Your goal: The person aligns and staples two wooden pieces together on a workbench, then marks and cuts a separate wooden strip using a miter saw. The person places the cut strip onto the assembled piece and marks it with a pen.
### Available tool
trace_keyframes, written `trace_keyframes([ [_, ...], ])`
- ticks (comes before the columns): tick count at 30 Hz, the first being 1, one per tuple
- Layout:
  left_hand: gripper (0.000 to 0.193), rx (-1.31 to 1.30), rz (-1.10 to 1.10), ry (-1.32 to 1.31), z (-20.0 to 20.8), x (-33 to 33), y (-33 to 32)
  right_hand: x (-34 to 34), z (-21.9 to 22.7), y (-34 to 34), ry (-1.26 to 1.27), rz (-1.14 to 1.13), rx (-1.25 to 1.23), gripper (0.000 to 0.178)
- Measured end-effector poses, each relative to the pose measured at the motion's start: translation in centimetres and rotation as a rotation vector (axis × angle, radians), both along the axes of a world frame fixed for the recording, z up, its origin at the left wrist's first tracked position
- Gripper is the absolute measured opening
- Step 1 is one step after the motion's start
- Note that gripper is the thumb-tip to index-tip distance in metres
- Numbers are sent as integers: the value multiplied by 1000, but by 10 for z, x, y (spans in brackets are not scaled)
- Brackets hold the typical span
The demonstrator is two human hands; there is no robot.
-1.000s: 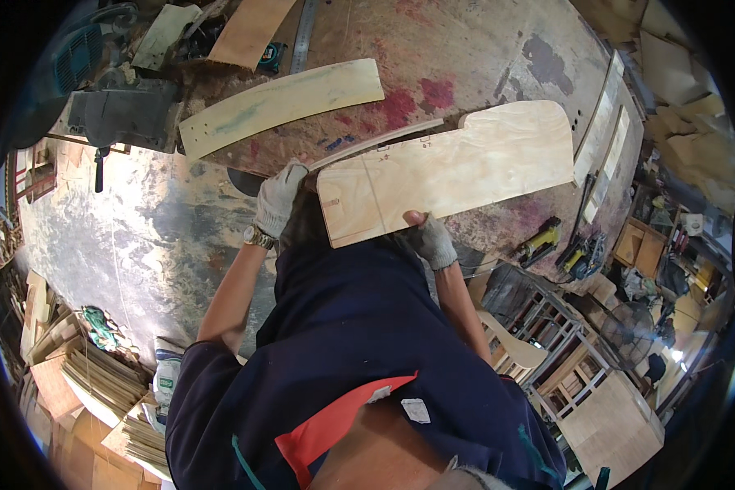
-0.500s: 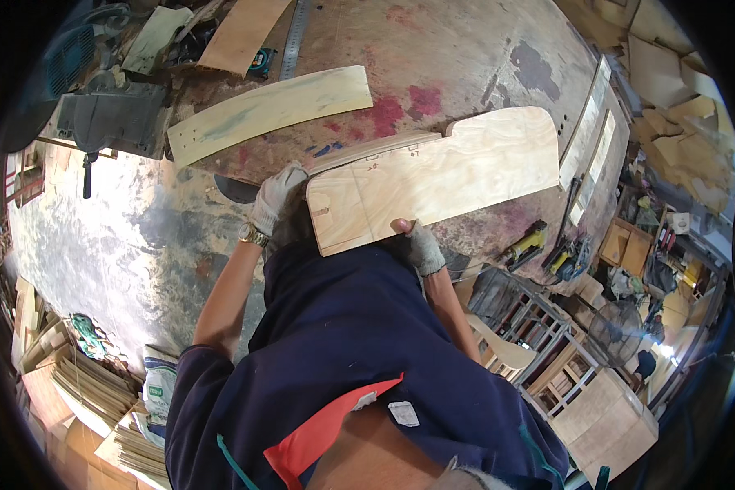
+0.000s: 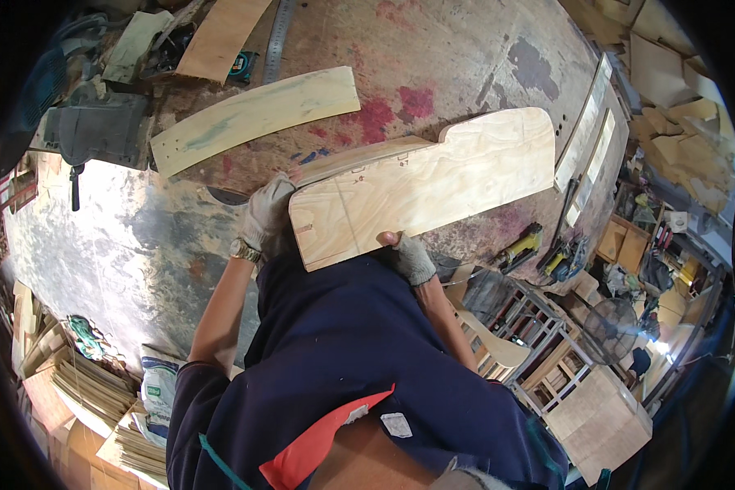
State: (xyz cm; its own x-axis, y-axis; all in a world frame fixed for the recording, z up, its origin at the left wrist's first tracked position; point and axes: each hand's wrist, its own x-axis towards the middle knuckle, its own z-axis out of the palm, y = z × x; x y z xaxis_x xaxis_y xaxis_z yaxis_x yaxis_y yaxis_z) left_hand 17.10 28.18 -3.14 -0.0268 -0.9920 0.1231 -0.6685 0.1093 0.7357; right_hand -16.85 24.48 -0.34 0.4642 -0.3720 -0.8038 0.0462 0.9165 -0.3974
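A large shaped plywood panel [image 3: 433,184] lies across the near edge of a worn, stained workbench [image 3: 433,57], resting on another similar panel whose edge shows beneath it. My left hand [image 3: 268,211], in a white work glove, grips the panel's left end. My right hand [image 3: 408,255], also gloved, holds the panel's near edge from below, thumb on top. Both forearms come up from my dark blue shirt.
A long curved board [image 3: 253,118] lies further back on the bench, with a brown plywood offcut [image 3: 220,37], a tape measure [image 3: 242,67] and a steel ruler [image 3: 276,41] behind it. Yellow power tools [image 3: 521,247] sit at right. Wooden frames [image 3: 539,343] and stacked sheets [image 3: 90,388] stand on the floor.
The view has shifted slightly; the panel sits a little further left and lower in view. Both hands keep their grip on it.
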Motion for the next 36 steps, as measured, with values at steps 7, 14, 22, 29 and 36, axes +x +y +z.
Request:
trace_keyframes([
  [7,38,25,213,330,7,-5,0,10,10,-4,-80,4,108,47],
  [14,52,293,591,655,62,-39,14,-6,-5,0,29,56,91,48],
  [22,78,387,630,501,85,-67,0,-28,7,-29,26,-421,96,102],
  [29,71,458,719,615,86,-75,4,-94,-2,-121,168,-792,-277,94],
  [36,70,356,686,435,72,-77,4,-109,-44,-129,215,-791,-338,83],
])
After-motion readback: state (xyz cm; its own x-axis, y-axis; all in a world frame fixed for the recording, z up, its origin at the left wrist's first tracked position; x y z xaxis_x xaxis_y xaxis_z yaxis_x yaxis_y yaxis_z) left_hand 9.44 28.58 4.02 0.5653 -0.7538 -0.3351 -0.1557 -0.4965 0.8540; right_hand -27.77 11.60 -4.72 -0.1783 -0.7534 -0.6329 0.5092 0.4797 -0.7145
